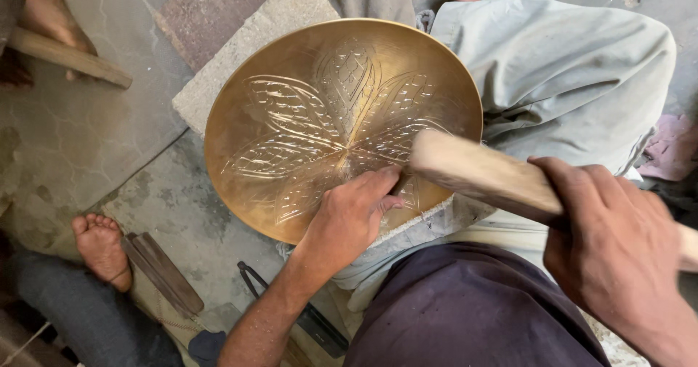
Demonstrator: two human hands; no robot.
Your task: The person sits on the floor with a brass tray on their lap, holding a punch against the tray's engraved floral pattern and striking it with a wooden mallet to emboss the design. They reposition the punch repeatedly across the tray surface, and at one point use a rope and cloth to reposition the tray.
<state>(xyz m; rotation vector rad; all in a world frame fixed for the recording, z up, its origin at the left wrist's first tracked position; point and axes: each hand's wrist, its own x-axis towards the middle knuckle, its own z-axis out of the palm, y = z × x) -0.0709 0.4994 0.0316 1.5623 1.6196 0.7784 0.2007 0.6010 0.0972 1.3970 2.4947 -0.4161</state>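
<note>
L hand [352, 214] fisted, pressing small tool onto brass plate [291, 62], tool mostly hidden. R hand [611, 247] closed round wooden mallet [476, 172], angled over plate. Plate: round, leaf engraving, on lap w/ stone slab [240, 54] beneath.

Floor [87, 134]: bare grey concrete, cracked and stained, daylight flat and even. Up and left of the hands, flat stone slabs [240, 40] lie edge to edge, one reddish, one pale grey. Wooden stick [69, 58] lies far left. Dark flat wooden strips [163, 272] rest below left, by another person's bare foot [102, 247]. Pinkish cloth scrap [672, 149] at right edge.
</note>
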